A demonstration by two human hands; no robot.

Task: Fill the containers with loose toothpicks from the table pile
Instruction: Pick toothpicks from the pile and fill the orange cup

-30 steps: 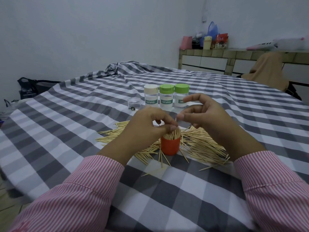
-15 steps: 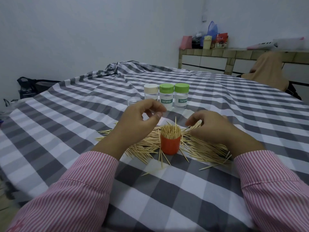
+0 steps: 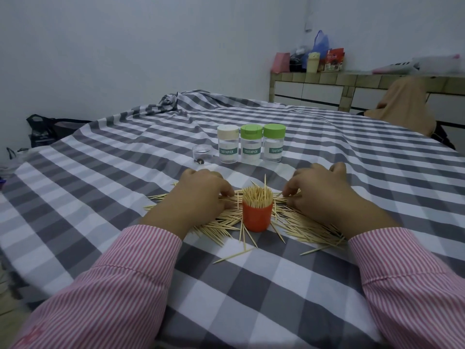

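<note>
Gathering from the toothpick pile (image 3: 297,222), both hands down on it, one each side of the orange cup (image 3: 256,217). Left hand (image 3: 198,195) sits palm-down on the left part of the pile, fingers curled, tips at the sticks just beside the cup; looks like a pinch on a few sticks, but what's actually caught under the fingers is hidden. Right hand (image 3: 324,195) mirrors it on the right part, fingers curled down into the sticks, same doubt about what it holds. Cup stands upright between the two hands, touching neither, packed nearly full with toothpicks standing on end, one poking up higher than the rest.

Handling, judged: sticks are very light, thin, stiff, sharp-tipped, snap if bent; loose ones slide and roll on the checked cloth (image 3: 226,285). Best taken mid-shaft as a small aligned bundle, thumb against fingertips, then dropped in end-first. Cup is light and could tip if knocked.

Pile spreads under and between both hands, strays trailing toward the wrists. Beyond the fingertips, well apart: three capped toothpick jars (image 3: 250,144) in a row, one cream lid and two green. A small clear cup (image 3: 202,153) stands beyond the left hand.
</note>
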